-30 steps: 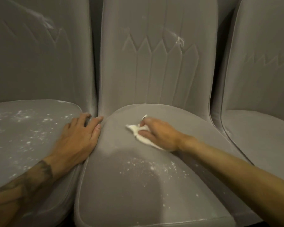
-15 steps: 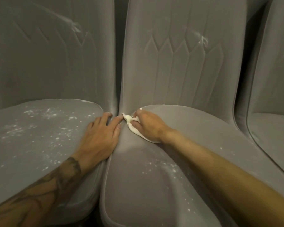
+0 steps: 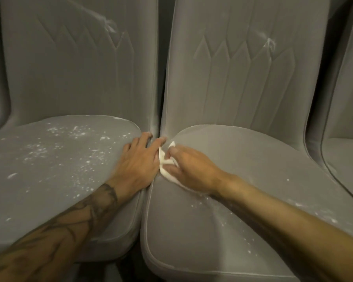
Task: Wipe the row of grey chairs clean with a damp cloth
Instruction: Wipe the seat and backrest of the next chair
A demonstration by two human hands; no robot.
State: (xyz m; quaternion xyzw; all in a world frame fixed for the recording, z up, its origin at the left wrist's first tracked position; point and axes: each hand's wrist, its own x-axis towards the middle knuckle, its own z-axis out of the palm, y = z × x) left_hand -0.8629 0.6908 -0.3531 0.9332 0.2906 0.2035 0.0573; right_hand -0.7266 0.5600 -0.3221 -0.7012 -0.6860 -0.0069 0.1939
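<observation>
Three grey chairs stand side by side. My right hand grips a crumpled white cloth and presses it onto the back left corner of the middle chair's seat, by the gap between the seats. My left hand lies flat, fingers spread, on the right edge of the left chair's seat, touching the cloth. White dust specks cover the left seat, and some lie on the front part of the middle seat. White smears mark both backrests.
A third grey chair is partly in view at the right edge. The tall backrests rise close behind the seats. A narrow dark gap runs between the left and middle seats.
My right hand has slid the cloth leftward across the back of the middle seat until it meets my left hand. The view has swung left. My left hand stays put.
</observation>
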